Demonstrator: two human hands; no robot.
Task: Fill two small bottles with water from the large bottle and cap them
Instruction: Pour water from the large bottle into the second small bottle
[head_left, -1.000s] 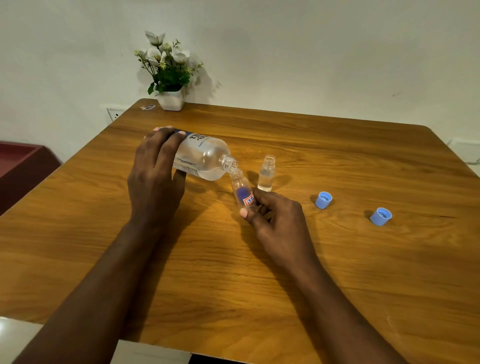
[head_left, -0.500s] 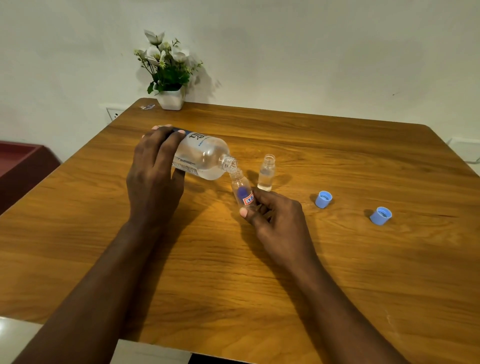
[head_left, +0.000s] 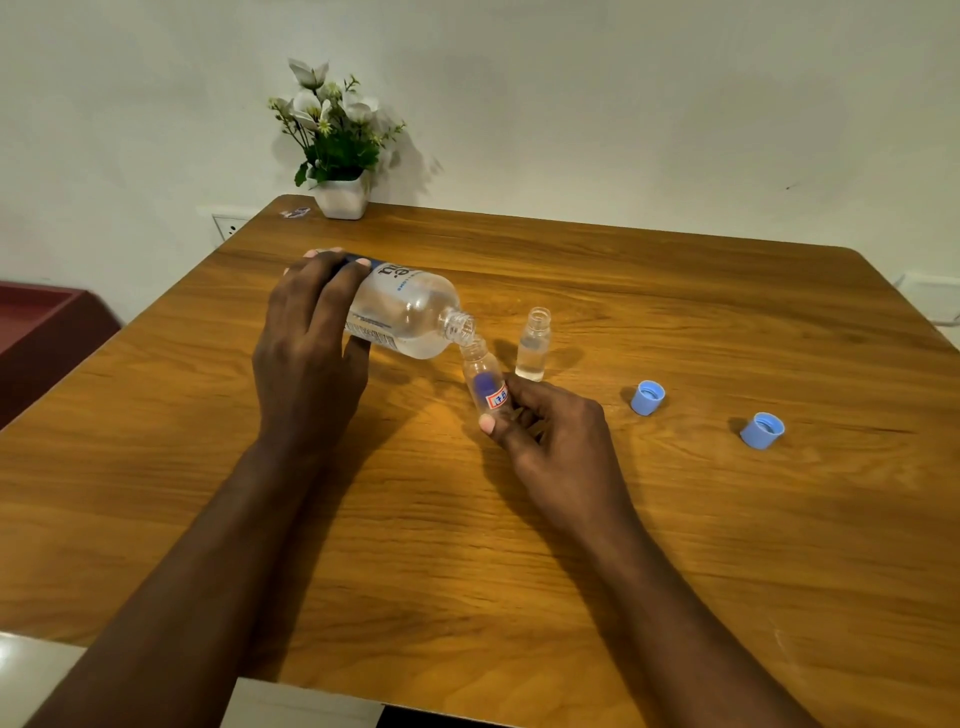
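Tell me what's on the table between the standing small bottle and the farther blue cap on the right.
In the head view, the other blue cap lies between the standing small bottle and the far blue cap, mouth up. The rest of that stretch is bare wooden table.

Ahead of my right fingers (head_left: 511, 395): upright vial (head_left: 533, 344), just beyond, blocks | right of them: two caps (head_left: 648, 397), gap between passable | left: big bottle (head_left: 402, 317) in my left hand (head_left: 306, 353) bars way | toward me: bare table (head_left: 467, 571), open
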